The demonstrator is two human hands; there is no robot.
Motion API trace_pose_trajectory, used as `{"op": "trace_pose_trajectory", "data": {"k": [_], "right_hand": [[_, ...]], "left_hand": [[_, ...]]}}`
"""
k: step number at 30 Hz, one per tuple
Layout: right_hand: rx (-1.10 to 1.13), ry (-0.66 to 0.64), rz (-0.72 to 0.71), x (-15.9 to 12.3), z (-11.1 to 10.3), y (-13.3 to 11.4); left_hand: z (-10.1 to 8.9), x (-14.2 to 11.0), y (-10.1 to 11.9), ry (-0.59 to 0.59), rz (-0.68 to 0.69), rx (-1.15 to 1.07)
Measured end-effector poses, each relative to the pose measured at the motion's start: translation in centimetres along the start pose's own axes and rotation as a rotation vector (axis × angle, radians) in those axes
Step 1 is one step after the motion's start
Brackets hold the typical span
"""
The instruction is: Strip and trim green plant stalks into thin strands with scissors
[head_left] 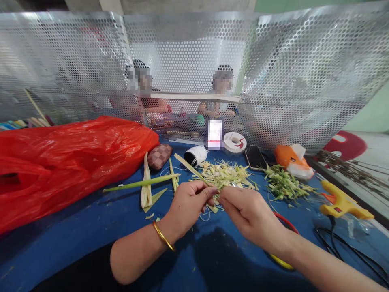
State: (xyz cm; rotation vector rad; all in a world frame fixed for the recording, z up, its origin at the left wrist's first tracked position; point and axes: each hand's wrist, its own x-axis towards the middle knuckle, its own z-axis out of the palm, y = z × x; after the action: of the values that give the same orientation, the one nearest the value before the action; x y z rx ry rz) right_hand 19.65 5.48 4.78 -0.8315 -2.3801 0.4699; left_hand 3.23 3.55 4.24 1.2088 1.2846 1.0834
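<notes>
My left hand (192,200), with a gold bangle on its wrist, pinches a long pale green leaf strip (191,167) that slants up and to the left. Close beside its fingertips, my right hand (247,209) is curled shut; whatever it grips is hidden. Just beyond both hands lies a heap of chopped leaf bits (227,173). Left of them are a dry folded husk (146,186) and a long green stalk (136,183) crossing it. A curved red and yellow object (284,261) shows partly behind my right forearm.
A red plastic bag (75,158) covers the left side. Beyond the heap stand a white roll (234,142), a phone (255,157) and a tissue pack (294,161). A yellow glue gun (343,202) with a black cord lies right. People sit behind the perforated sheet (188,48).
</notes>
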Motion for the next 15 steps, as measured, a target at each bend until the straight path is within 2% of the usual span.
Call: {"op": "trace_pose_trajectory", "data": {"k": [2,5,7,11,15], "right_hand": [[0.033,-0.001,0.018,0.0,0.2,0.0],[0.18,-0.012,0.17,0.4,0.4,0.6],[0.371,0.007,0.318,0.9,0.4,1.1],[0.843,0.161,0.567,1.5,0.5,1.9],[1.053,0.198,0.616,1.4,0.8,1.9]], "left_hand": [[-0.1,0.1,0.0,0.022,-0.04,-0.046],[-0.4,0.2,0.2,-0.01,-0.106,-0.112],[-0.7,0.3,0.3,-0.07,-0.139,-0.135],[-0.6,0.3,0.3,-0.173,-0.174,-0.144],[-0.1,0.1,0.1,-0.176,-0.214,-0.095]]}}
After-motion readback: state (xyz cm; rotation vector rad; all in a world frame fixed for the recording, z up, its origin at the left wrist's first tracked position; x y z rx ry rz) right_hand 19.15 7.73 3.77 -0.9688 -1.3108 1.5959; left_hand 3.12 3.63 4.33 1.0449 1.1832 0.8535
